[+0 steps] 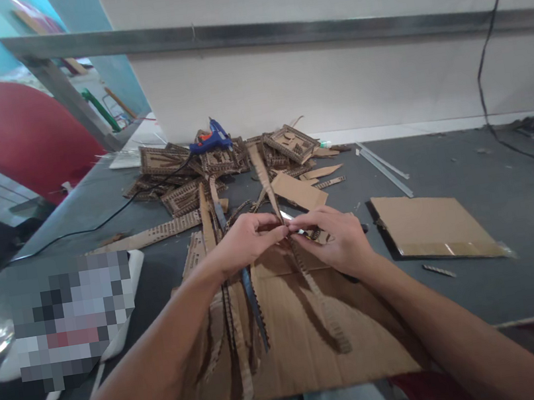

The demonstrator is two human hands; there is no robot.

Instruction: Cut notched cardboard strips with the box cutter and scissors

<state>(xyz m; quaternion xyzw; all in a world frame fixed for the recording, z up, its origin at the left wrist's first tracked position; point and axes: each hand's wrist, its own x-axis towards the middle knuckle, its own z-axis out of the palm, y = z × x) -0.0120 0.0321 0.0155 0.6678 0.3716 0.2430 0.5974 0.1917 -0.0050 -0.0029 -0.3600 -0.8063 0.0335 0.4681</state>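
Note:
My left hand and my right hand meet above a brown cardboard sheet, fingertips pinched on a long cardboard strip. The strip runs from the pile at the back, through my fingers, and down toward the sheet's front, its ribbed side showing at the lower end. Under my right hand lies a small ribbed cardboard piece, partly hidden, beside something shiny I cannot make out. More cardboard strips lie lengthwise on the left of the sheet, one hanging over its front edge.
A blue glue gun rests on stacked cardboard pieces at the back, its cable running left. At right lie a flat cardboard panel and clear sticks. A white device with cables and a red chair are left.

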